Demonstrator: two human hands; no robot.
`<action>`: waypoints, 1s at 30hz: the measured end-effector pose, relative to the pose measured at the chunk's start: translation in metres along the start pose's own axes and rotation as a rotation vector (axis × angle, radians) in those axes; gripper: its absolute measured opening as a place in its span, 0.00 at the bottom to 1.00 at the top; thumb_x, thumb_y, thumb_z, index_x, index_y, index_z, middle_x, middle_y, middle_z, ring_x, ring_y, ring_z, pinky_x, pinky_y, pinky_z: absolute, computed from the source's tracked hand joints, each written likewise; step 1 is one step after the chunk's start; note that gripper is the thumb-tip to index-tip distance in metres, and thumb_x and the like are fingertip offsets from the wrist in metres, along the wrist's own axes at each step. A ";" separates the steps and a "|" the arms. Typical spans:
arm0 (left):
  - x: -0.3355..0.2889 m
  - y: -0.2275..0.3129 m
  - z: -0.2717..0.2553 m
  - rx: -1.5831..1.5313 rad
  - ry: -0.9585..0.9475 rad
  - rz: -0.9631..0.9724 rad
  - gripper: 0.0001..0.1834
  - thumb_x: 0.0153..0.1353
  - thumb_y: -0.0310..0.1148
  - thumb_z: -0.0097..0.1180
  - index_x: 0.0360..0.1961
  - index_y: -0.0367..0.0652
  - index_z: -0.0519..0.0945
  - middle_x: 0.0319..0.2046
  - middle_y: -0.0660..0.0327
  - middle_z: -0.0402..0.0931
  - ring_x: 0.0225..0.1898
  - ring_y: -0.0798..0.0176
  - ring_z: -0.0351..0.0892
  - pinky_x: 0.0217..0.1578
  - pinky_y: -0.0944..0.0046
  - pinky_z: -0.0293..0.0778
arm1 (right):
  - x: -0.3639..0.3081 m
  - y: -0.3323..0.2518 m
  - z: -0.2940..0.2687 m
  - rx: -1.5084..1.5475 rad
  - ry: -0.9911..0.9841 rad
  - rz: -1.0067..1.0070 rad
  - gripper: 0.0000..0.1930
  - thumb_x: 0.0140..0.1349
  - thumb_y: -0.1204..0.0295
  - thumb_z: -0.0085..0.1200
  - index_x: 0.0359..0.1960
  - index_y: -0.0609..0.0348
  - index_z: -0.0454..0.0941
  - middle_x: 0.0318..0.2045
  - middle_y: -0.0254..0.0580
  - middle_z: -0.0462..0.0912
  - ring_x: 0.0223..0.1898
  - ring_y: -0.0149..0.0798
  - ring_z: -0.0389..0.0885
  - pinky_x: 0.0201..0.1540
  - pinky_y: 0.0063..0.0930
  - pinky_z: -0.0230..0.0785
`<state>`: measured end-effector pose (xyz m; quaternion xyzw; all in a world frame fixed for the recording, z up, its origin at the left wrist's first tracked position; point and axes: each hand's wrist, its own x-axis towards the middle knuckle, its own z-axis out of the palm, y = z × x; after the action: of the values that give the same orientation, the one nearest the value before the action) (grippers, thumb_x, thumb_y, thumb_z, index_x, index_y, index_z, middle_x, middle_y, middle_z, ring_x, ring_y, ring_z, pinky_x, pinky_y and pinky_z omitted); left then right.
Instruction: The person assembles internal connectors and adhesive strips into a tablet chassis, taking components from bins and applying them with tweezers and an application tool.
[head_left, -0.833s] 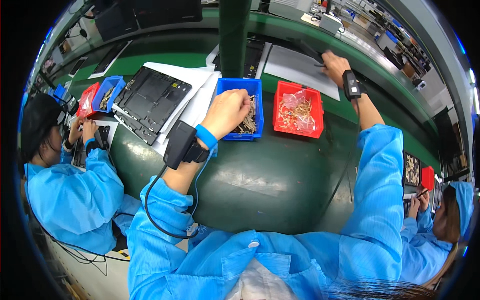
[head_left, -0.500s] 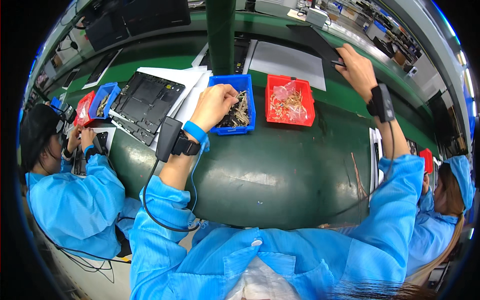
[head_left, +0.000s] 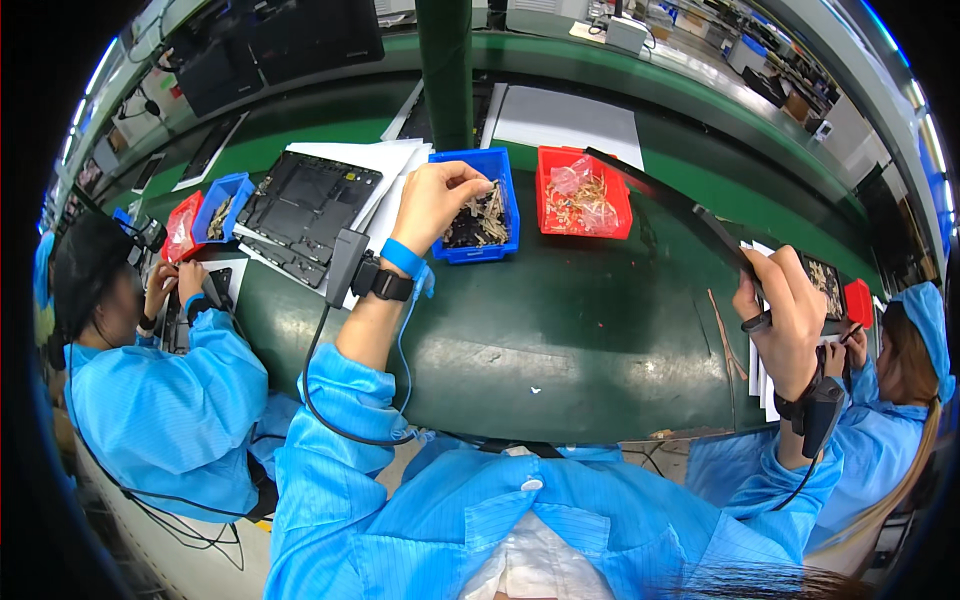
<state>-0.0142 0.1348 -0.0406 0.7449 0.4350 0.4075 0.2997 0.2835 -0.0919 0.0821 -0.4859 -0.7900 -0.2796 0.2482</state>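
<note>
My left hand (head_left: 437,205) is over the blue bin (head_left: 472,256), thumb and fingers pinched together at its upper part. Small tan and silvery strip-like pieces (head_left: 488,222) lie in that bin over a dark bottom; whether one is between my fingertips cannot be made out. On the right, my right hand (head_left: 788,318) grips one end of a thin dark flat panel (head_left: 665,190), seen nearly edge-on. The panel slants up and left from my fingers, its far end near the red bin (head_left: 590,228). Clear plastic bags and small pinkish-tan bits (head_left: 582,208) lie in the red bin.
Black device housings (head_left: 310,200) rest on white sheets left of the blue bin. A green post (head_left: 445,80) rises behind it, near a white sheet (head_left: 570,115). Co-workers in blue sit left (head_left: 165,400) and right (head_left: 890,430). Cables hang from my wrists.
My right hand has come down toward me with the dark panel, which has swung in over the table beside the red bin. My left hand stays pinched at the blue bin.
</note>
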 end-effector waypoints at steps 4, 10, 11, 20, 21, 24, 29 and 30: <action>-0.002 -0.009 -0.002 -0.137 0.034 0.073 0.09 0.57 0.31 0.63 0.36 0.36 0.86 0.26 0.57 0.85 0.25 0.68 0.82 0.30 0.67 0.76 | 0.016 0.014 0.011 -0.056 0.063 -0.014 0.17 0.46 0.86 0.60 0.41 0.65 0.79 0.26 0.43 0.69 0.23 0.43 0.75 0.24 0.33 0.66; -0.007 0.008 0.005 -0.064 0.034 0.030 0.11 0.62 0.25 0.56 0.45 0.35 0.75 0.31 0.58 0.86 0.24 0.72 0.81 0.28 0.71 0.75 | 0.079 0.100 0.134 -0.107 -0.017 -0.149 0.19 0.43 0.80 0.62 0.40 0.59 0.72 0.37 0.39 0.72 0.39 0.42 0.79 0.35 0.34 0.76; -0.007 0.006 0.009 -0.026 0.036 0.047 0.09 0.63 0.25 0.55 0.44 0.36 0.73 0.31 0.57 0.86 0.24 0.70 0.81 0.28 0.70 0.76 | 0.090 0.116 0.167 -0.095 -0.021 -0.196 0.17 0.45 0.78 0.61 0.38 0.59 0.71 0.37 0.41 0.72 0.39 0.42 0.79 0.35 0.34 0.77; -0.022 -0.002 0.014 0.046 0.150 0.139 0.05 0.63 0.25 0.57 0.37 0.35 0.80 0.30 0.54 0.85 0.26 0.63 0.83 0.30 0.67 0.76 | 0.155 0.138 0.333 -0.099 -0.311 -0.436 0.09 0.51 0.77 0.56 0.35 0.63 0.75 0.35 0.46 0.75 0.36 0.48 0.81 0.35 0.40 0.75; -0.022 -0.002 0.014 0.048 0.156 0.126 0.05 0.63 0.25 0.57 0.37 0.35 0.80 0.30 0.54 0.85 0.26 0.63 0.83 0.30 0.67 0.76 | 0.159 0.135 0.337 -0.054 -0.376 -0.402 0.12 0.51 0.75 0.59 0.38 0.62 0.76 0.36 0.47 0.76 0.36 0.50 0.81 0.36 0.41 0.75; -0.024 0.007 0.012 0.059 0.181 0.130 0.04 0.61 0.24 0.58 0.36 0.35 0.82 0.32 0.54 0.84 0.28 0.61 0.83 0.31 0.67 0.76 | 0.162 0.130 0.344 0.128 -0.506 -0.283 0.18 0.54 0.66 0.63 0.46 0.58 0.80 0.42 0.47 0.82 0.41 0.53 0.82 0.42 0.44 0.76; -0.023 0.011 0.010 0.097 0.219 0.233 0.05 0.58 0.21 0.60 0.36 0.36 0.82 0.32 0.57 0.79 0.30 0.60 0.80 0.32 0.67 0.74 | 0.151 0.130 0.339 0.058 -0.773 -0.172 0.25 0.52 0.51 0.63 0.44 0.56 0.82 0.41 0.49 0.83 0.42 0.52 0.83 0.44 0.43 0.76; -0.023 0.013 0.010 0.091 0.220 0.223 0.05 0.58 0.21 0.60 0.36 0.36 0.82 0.32 0.57 0.79 0.30 0.60 0.80 0.32 0.67 0.74 | 0.148 0.131 0.341 0.042 -0.778 -0.179 0.25 0.51 0.51 0.65 0.43 0.58 0.81 0.41 0.51 0.83 0.42 0.52 0.83 0.43 0.44 0.77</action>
<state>-0.0070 0.1077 -0.0433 0.7522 0.3977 0.4974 0.1689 0.3011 0.2826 -0.0393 -0.4796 -0.8697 -0.0791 -0.0852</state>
